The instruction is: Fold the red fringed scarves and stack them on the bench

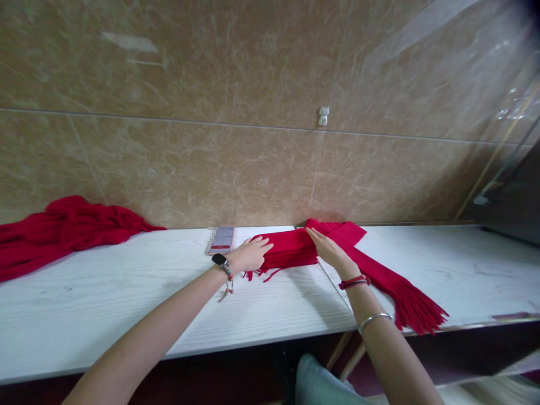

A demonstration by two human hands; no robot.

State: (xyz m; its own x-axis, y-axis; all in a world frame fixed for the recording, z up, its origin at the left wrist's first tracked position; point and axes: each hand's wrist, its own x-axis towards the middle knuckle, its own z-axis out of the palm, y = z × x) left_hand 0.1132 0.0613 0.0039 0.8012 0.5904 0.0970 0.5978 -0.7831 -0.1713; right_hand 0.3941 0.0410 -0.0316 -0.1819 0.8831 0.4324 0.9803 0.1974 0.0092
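Observation:
A folded red scarf [291,247] with fringe at its left end lies in layers on the white table. My left hand [250,254] rests on its left end, fingers stretched out over the cloth. Across the right end lies my right hand [329,247], fingers extended and pressing flat on the scarf. Another length of red fringed scarf [388,281] runs from behind my right hand toward the table's front edge; I cannot tell whether it joins the folded part. Just left of the folded scarf is a phone [221,240] with its screen lit.
A heap of crumpled red cloth [76,233] lies at the table's left end. The white wood-grain table [126,315] meets a tan marble-look wall [189,169] bearing a small white cat-shaped piece [323,116]. A dark box-like object [510,197] stands at the far right.

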